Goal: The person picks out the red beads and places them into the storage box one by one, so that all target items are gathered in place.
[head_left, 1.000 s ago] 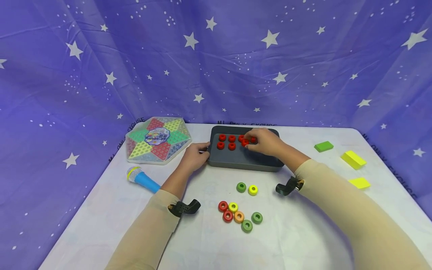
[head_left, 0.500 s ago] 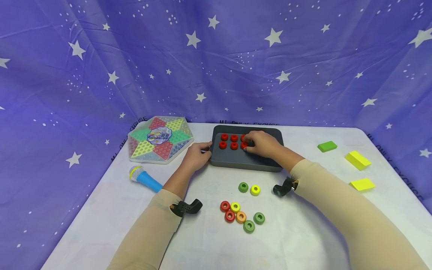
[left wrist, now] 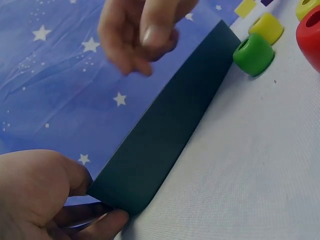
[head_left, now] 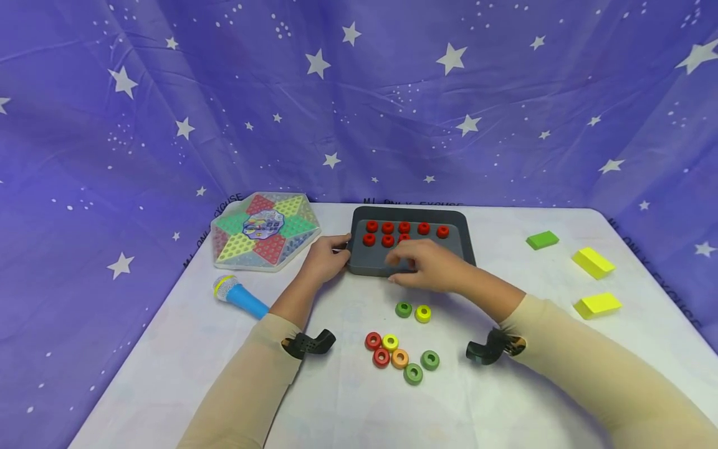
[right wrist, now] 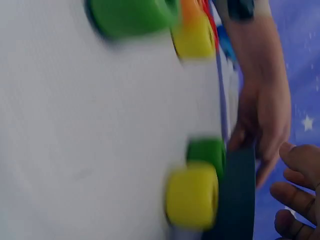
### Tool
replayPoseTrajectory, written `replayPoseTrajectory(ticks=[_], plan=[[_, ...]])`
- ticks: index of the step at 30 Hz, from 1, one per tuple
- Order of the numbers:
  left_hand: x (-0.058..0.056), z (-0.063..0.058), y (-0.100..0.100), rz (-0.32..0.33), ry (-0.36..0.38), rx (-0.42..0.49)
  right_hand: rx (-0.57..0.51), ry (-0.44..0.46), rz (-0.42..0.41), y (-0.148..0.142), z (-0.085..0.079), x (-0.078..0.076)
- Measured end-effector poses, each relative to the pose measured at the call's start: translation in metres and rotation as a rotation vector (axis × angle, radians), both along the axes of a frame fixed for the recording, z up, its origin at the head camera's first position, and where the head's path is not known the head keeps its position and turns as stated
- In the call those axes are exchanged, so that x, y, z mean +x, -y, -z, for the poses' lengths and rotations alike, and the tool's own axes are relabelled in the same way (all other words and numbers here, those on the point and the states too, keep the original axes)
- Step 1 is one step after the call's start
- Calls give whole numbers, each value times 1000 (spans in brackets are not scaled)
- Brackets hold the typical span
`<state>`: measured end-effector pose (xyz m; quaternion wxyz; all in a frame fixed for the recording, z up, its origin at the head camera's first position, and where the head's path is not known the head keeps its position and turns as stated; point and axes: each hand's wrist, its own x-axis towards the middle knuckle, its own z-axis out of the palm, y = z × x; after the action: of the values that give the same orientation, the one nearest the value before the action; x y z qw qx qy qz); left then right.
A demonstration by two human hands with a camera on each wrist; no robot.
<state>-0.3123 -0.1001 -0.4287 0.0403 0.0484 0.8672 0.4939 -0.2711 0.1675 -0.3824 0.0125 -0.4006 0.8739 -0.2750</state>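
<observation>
A dark grey tray (head_left: pixel 370 269) lies at the back of the table, bearing several red ring-shaped beads (head_left: pixel 423 229) in two rows. My left hand (head_left: pixel 326 259) grips the tray's left end; in the left wrist view, its thumb and fingers (left wrist: pixel 107 225) are around the corner. My right hand (head_left: pixel 429 265) hovers over the tray's front rim with fingers parted and nothing between them, hiding part of the front row. Just in front of the tray sit a green bead (head_left: pixel 403 310) and a yellow bead (head_left: pixel 423 313).
Nearer me are a loose cluster of red beads (head_left: pixel 381 358), an orange bead (head_left: pixel 400 358), another yellow bead (head_left: pixel 389 342) and green beads (head_left: pixel 413 373). Left lie a Chinese checkers box (head_left: pixel 266 234) and a blue toy microphone (head_left: pixel 247 300). Green (head_left: pixel 542 240) and yellow blocks (head_left: pixel 593 262) lie right.
My right hand has let go of a red bead in the tray's front row and drawn back toward the front rim. The left hand stays at the tray's left end.
</observation>
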Motion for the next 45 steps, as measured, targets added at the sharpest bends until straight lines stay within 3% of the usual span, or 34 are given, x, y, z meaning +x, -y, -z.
replayPoseTrajectory(ticks=[4, 8, 16, 27, 36, 45], plan=[[0, 1, 0, -3, -4, 6, 8, 31, -124, 13, 10, 35], [1, -1, 0, -3, -2, 13, 9, -2, -228, 20, 22, 65], [2, -1, 0, -1, 1, 25, -6, -142, -302, 22, 35, 93], [2, 0, 0, -10, 15, 30, 162, -212, -328, 28, 38, 96], [1, 0, -1, -4, 19, 19, 84, -271, -314, 21, 30, 94], [2, 1, -1, -3, 11, 28, 59, -339, -258, 12, 2, 71]])
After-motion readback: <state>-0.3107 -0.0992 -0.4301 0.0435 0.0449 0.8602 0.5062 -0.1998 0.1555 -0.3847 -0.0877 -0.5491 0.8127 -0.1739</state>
